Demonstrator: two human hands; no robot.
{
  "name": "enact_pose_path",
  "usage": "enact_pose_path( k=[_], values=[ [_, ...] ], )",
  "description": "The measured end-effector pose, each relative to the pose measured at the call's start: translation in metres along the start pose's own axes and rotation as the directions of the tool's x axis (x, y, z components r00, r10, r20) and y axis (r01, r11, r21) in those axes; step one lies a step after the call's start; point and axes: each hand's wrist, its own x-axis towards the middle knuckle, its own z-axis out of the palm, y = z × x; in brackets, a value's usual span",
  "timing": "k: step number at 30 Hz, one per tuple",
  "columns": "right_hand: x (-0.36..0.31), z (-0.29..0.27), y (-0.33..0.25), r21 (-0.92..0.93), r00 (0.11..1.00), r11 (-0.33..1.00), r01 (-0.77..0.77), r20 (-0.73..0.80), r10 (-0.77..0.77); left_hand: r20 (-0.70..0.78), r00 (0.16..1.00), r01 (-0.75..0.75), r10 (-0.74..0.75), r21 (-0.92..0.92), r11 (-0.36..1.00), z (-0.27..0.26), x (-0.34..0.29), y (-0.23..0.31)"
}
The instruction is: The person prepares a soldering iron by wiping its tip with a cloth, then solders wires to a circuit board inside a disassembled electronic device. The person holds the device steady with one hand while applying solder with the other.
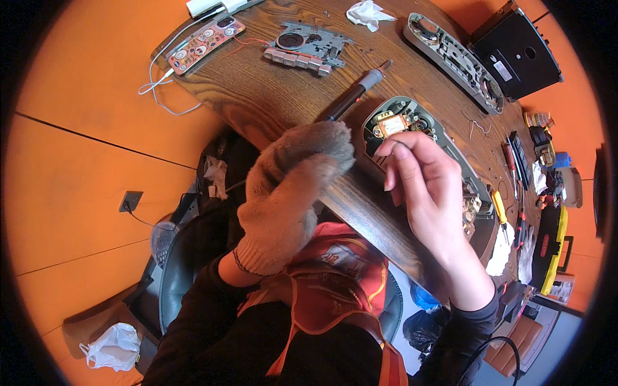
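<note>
My left hand (293, 180), in a knitted work glove, is closed around the black handle of a soldering iron (351, 98). The iron points up and to the right over the wooden table, its tip clear of the casings. My bare right hand (428, 186) has thumb and forefinger pinched together; whatever lies between them is too small to make out. Just beyond those fingers sits an open grey casing (456, 153) with electronic parts inside, among them a gold-coloured metal part (391, 124). The hand and wrist hide some of this casing.
A tape mechanism (309, 48) with a row of keys lies at the far side, beside a phone (206, 45) on a cable. Another grey casing half (450, 61) and a black box (518, 55) stand far right. A yellow-handled screwdriver (499, 209) lies among tools at right.
</note>
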Motion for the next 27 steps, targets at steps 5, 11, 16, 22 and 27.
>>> enact_pose_path(
  k=[5,11,16,22,27],
  values=[
    [-0.009,0.003,0.008,0.152,0.990,0.981,0.124,-0.079,-0.113,0.144,0.953,0.294,-0.265,-0.238,0.926,0.005,-0.009,-0.016],
    [-0.011,-0.004,0.011,0.128,0.994,0.988,0.089,-0.081,-0.079,0.216,0.917,0.379,-0.336,-0.203,0.903,-0.006,-0.022,-0.014],
    [-0.021,-0.039,0.000,0.317,0.934,0.929,0.193,-0.348,-0.075,0.401,0.829,0.468,-0.390,-0.113,0.877,0.000,-0.025,-0.010],
    [-0.056,-0.089,-0.018,0.403,0.750,0.759,0.512,-0.640,-0.166,0.562,0.758,0.302,-0.329,0.145,0.942,0.006,-0.031,-0.001],
    [-0.095,-0.193,-0.021,-0.599,0.107,0.732,0.324,-0.746,-0.657,0.660,0.715,0.094,-0.231,0.237,0.967,-0.006,-0.030,0.003]
  ],
)
